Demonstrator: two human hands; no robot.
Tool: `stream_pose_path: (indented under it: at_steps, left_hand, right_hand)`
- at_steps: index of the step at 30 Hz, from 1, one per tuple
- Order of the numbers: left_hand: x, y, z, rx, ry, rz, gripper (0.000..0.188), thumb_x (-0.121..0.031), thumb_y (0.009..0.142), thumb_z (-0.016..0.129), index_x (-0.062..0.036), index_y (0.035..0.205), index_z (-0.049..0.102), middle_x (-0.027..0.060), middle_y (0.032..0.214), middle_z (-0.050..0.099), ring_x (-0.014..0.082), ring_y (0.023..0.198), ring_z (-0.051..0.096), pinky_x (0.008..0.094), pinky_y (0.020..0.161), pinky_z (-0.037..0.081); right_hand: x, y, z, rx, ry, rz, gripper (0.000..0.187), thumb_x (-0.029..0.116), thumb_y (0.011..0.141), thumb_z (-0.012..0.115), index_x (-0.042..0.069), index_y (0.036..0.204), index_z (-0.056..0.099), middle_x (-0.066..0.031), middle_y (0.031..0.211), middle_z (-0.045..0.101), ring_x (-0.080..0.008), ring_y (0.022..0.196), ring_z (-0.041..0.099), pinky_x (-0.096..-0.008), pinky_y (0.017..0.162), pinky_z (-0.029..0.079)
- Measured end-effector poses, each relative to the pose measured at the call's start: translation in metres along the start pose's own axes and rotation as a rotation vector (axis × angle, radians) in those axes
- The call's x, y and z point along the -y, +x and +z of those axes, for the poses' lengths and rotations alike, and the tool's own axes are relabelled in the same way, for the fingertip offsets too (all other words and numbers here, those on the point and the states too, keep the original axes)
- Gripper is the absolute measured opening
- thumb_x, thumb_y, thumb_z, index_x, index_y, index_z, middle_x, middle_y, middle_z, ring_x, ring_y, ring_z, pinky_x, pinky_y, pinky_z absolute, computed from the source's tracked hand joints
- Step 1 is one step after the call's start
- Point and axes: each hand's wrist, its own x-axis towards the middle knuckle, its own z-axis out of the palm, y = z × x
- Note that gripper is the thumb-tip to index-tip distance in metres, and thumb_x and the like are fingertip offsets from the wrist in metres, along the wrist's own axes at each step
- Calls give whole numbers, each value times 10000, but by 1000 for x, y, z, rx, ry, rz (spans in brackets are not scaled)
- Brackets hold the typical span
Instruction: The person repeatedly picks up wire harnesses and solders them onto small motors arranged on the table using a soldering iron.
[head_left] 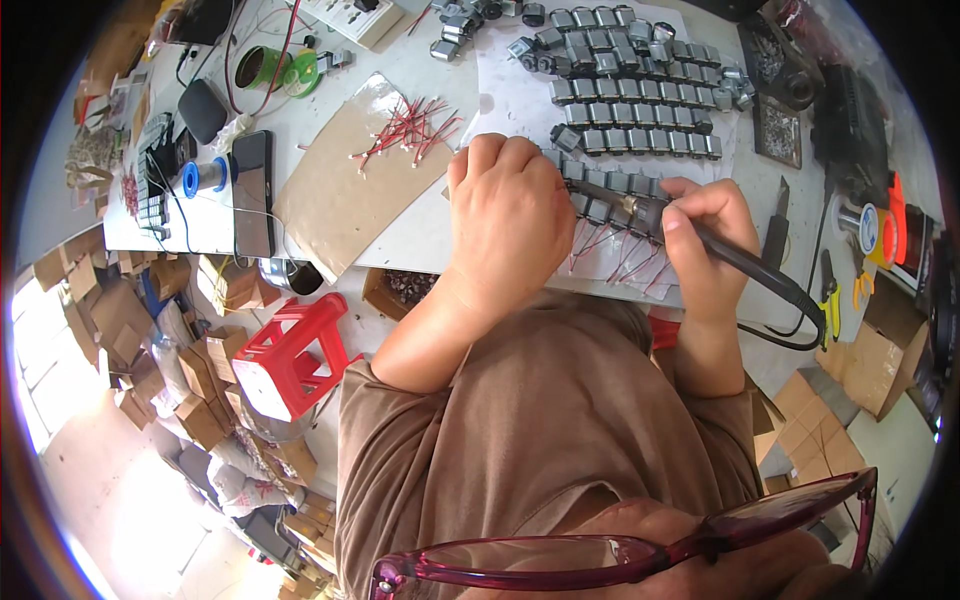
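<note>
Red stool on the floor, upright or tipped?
Tipped. The red stool lies on its side among cardboard boxes, its legs pointing sideways rather than down.

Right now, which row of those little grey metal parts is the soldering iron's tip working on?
The row nearest the person, between the left hand and right hand. The soldering iron points at it, and only this row has red wires trailing; farther rows lie untouched.

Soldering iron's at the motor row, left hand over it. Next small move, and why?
Probably slide the soldering iron tip along to the neighbouring motor: the right hand holds it at that row, the left hand rests there, and red leads hang from those motors.
</note>
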Motion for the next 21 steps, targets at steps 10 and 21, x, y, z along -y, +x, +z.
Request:
stream_pose_path:
  at_steps: [10,21]
  left_hand:
    - [3,4,0,34,26,41,59,-108,645,590,-50,655,583,62,775,549,263,857,489,372,757,382]
    - [2,4,0,41,29,35,65,-113,645,587,-48,640,582,66,767,552,265,841,492,380,726,396]
  right_hand:
    - [1,3,0,41,11,84,108,0,737,611,3,757,505,-1,588,535,-33,533,477,-217,627,421]
    - [1,5,-1,37,-14,28,103,10,719,616,17,729,513,3,576,509,-46,520,453,-277,732,440]
